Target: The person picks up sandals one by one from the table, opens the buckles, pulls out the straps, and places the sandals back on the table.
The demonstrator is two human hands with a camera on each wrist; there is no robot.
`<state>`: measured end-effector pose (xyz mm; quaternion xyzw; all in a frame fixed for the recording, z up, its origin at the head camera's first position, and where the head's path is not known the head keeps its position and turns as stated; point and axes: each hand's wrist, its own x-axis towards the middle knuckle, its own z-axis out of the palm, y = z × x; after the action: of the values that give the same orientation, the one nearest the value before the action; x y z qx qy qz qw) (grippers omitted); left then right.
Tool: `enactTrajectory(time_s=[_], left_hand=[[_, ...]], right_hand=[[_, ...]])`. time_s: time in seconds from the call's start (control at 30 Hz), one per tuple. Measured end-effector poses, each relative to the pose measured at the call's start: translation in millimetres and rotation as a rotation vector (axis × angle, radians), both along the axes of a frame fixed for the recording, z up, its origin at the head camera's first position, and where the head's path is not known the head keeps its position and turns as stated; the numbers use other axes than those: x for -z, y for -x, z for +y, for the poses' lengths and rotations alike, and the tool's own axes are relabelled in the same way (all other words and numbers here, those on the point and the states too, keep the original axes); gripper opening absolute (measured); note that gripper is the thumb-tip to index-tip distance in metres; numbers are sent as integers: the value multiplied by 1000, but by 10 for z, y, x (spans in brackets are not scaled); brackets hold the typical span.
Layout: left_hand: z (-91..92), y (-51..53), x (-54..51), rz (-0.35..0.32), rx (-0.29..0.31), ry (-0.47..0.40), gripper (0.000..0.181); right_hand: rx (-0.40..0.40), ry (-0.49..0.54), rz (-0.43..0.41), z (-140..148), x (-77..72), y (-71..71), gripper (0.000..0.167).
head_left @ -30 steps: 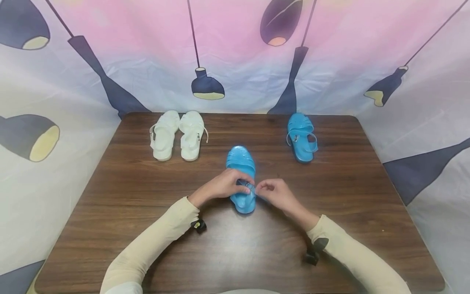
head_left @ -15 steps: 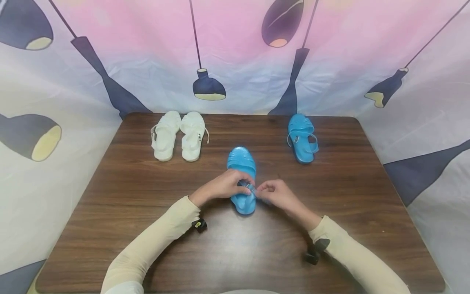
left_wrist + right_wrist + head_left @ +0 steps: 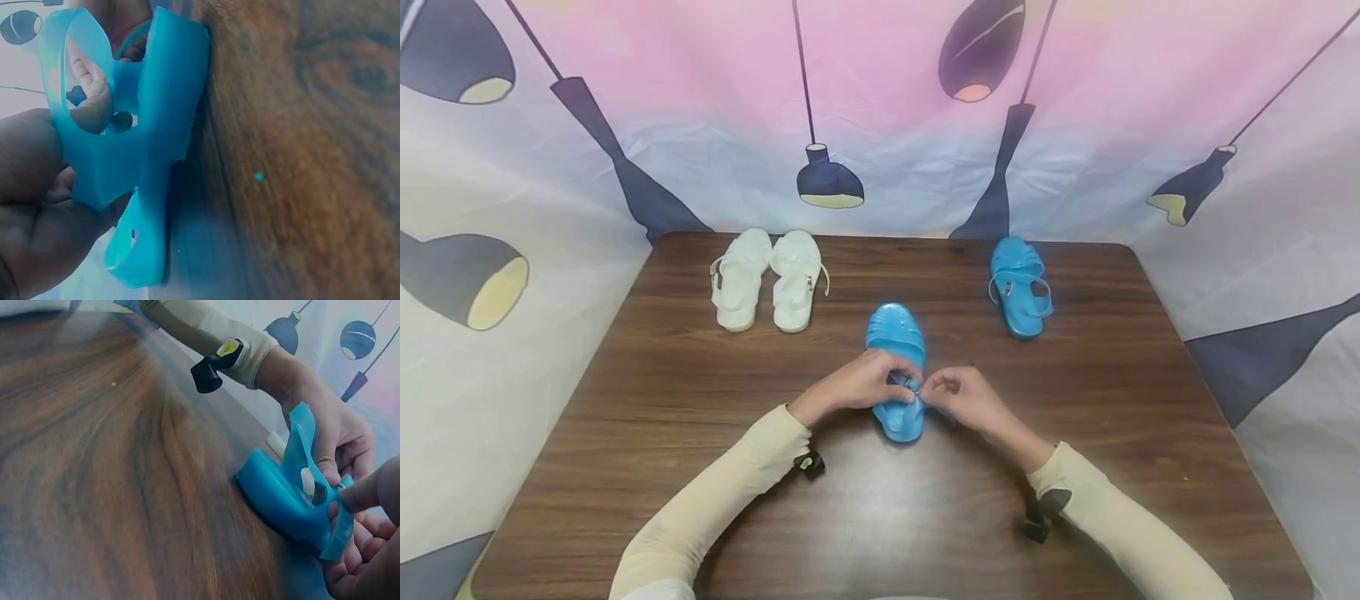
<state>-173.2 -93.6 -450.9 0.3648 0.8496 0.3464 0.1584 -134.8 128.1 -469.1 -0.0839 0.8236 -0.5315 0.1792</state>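
A blue sandal (image 3: 895, 329) lies in the middle of the table, its toe pointing away from me. My left hand (image 3: 867, 379) reaches over it from the left and grips the ankle strap by the small metal buckle (image 3: 340, 486). From the right side, my right hand (image 3: 968, 400) pinches the blue strap (image 3: 339, 534) at that buckle between thumb and fingers. The left wrist view shows the sandal's heel (image 3: 172, 87) up close, with both hands partly hidden behind the straps. How far the strap passes through the buckle cannot be made out.
A second blue sandal (image 3: 1021, 304) stands at the back right of the brown wooden table (image 3: 1120, 383). Two white sandals (image 3: 739, 287) are side by side at the back left. Behind the table hangs a cloth (image 3: 895, 108) printed with lamps.
Both hands stay at the buckle with only slight finger movement. A bit more of the strap end shows below the right hand. The whole head view has shifted slightly; the other sandals remain in place.
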Motion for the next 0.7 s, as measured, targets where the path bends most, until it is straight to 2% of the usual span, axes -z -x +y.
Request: enactTrajectory(time_s=[0.23,0.43,0.7], left_hand=[[-4,-37,13,-19,-1,1,21],[-9,-26,-7,-23,6,-5,23],[-9,-6,-8,-18,8,6,23]], right_hand=[[-43,-49,-79,110,65,-67,21],[-29,-59,3,94,39,-64,14],[-33,-81,38,47,16,-25,16]])
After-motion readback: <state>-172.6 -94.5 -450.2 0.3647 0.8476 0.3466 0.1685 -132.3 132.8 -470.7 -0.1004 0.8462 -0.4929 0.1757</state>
